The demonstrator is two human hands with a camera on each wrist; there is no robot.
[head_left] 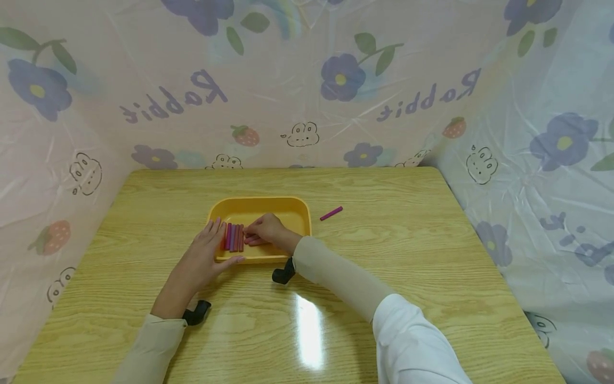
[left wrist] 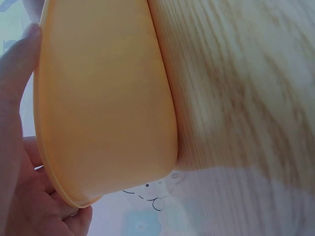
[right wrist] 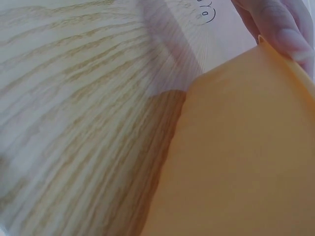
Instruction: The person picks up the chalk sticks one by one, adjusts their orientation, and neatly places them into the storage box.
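Observation:
A yellow plastic tray (head_left: 292, 208) stands on the table. At its left end, several pink, purple and reddish-brown sticks (head_left: 234, 237) lie side by side. My left hand (head_left: 203, 253) holds that end, with fingers over the left rim and the thumb along the front rim. In the left wrist view the fingers (left wrist: 74, 221) curl at the tray's end. My right hand (head_left: 268, 229) reaches into the tray just right of the row, fingertips pinching a reddish stick (head_left: 256, 241) partly hidden under the hand.
One magenta stick (head_left: 331, 213) lies on the wooden table (head_left: 384, 240) to the right of the tray. A patterned sheet (head_left: 297, 96) hangs behind the table and along both sides. Black wrist mounts (head_left: 284, 272) sit at both wrists.

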